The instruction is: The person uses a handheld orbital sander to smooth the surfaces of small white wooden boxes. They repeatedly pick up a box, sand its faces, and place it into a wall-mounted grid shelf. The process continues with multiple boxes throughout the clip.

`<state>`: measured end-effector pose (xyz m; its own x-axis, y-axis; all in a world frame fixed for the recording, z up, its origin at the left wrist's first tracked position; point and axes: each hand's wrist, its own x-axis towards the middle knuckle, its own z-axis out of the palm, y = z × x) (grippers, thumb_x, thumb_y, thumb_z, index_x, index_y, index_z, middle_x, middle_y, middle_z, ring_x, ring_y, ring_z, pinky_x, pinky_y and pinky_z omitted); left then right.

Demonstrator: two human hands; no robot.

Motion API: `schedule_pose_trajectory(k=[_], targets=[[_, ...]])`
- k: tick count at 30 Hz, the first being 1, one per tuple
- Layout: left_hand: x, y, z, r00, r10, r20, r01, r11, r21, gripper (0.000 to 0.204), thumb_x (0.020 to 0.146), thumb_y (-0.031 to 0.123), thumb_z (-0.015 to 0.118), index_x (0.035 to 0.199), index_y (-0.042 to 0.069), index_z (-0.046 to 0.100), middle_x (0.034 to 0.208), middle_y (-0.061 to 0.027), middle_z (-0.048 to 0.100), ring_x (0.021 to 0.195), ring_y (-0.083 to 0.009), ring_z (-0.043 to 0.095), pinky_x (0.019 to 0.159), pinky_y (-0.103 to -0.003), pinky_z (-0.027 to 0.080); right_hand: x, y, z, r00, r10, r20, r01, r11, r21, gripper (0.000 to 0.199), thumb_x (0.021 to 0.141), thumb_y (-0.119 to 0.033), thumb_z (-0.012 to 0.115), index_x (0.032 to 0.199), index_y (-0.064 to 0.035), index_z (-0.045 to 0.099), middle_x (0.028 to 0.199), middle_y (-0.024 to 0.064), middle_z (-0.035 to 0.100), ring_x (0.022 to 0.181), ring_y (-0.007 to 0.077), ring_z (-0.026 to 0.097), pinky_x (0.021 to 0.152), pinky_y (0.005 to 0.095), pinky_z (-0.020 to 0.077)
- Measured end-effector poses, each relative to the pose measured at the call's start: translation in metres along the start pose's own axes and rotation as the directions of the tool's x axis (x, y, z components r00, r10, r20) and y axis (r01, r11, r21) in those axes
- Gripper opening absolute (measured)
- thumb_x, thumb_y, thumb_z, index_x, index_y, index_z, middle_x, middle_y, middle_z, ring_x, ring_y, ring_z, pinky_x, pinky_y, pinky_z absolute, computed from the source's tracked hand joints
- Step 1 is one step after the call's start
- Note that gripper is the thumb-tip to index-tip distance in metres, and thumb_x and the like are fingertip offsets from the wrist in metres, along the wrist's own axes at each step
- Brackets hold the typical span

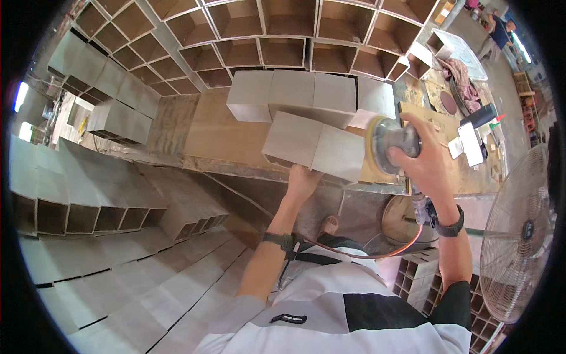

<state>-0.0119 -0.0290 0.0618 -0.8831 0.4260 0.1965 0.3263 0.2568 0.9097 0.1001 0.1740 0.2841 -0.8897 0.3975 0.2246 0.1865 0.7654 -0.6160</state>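
My right hand (427,154) is wrapped round the top of an air-powered orbital sander (391,144). The sander is tilted on edge, with its yellow-rimmed pad facing the right end of a pale grey box (337,154); whether they touch I cannot tell. A second pale box (293,139) joins it on the left in one block, standing at an angle near the bench's front edge. My left hand (303,182) grips the block's near lower edge, its fingertips hidden inside or under it. Behind stands a row of similar pale boxes (292,88).
Stacked open-fronted boxes (239,23) wall off the back of the wooden workbench (221,138). More pale boxes (118,271) fill the left. An orange air hose (407,249) loops before my body. At right are a wire-caged fan (516,236), a phone-like white slab (470,144) and a cloth (463,82).
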Motion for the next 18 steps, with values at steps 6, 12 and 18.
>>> schedule_pose_trajectory(k=[6, 12, 18], targets=[[-0.019, -0.028, 0.031, 0.999, 0.013, 0.050, -0.025, 0.970, 0.243, 0.039, 0.081, 0.013, 0.071, 0.119, 0.004, 0.062, 0.102, -0.0176, 0.069, 0.094, -0.0415, 0.066, 0.079, -0.043, 0.054, 0.017, -0.031, 0.049, 0.976, -0.183, 0.115, 0.198, 0.971, -0.136, 0.061, 0.072, -0.018, 0.079, 0.129, -0.0163, 0.058, 0.099, 0.0150, 0.054, 0.090, 0.0312, 0.060, 0.078, 0.0405, 0.0511], [-0.014, 0.005, 0.015, 0.979, 0.074, -0.187, -0.092, 0.992, -0.087, 0.066, 0.077, 0.023, 0.077, 0.134, 0.005, 0.050, 0.098, -0.0192, 0.068, 0.096, -0.0418, 0.065, 0.082, -0.044, 0.053, 0.017, -0.058, 0.116, 0.915, -0.256, 0.313, 0.319, 0.932, -0.172, 0.053, 0.077, -0.025, 0.073, 0.127, -0.0147, 0.059, 0.101, 0.0216, 0.054, 0.093, 0.0428, 0.058, 0.078, 0.0495, 0.0522], [-0.035, -0.049, 0.039, 0.982, 0.071, 0.175, -0.124, 0.943, 0.310, 0.069, 0.072, 0.020, 0.080, 0.134, 0.007, 0.052, 0.119, -0.0154, 0.062, 0.114, -0.0313, 0.059, 0.094, -0.042, 0.048, 0.076, -0.050, 0.146, 0.943, -0.154, 0.296, 0.257, 0.902, -0.347, 0.052, 0.079, -0.024, 0.068, 0.129, -0.0135, 0.057, 0.102, 0.0234, 0.054, 0.098, 0.0444, 0.059, 0.081, 0.0511, 0.0527]])
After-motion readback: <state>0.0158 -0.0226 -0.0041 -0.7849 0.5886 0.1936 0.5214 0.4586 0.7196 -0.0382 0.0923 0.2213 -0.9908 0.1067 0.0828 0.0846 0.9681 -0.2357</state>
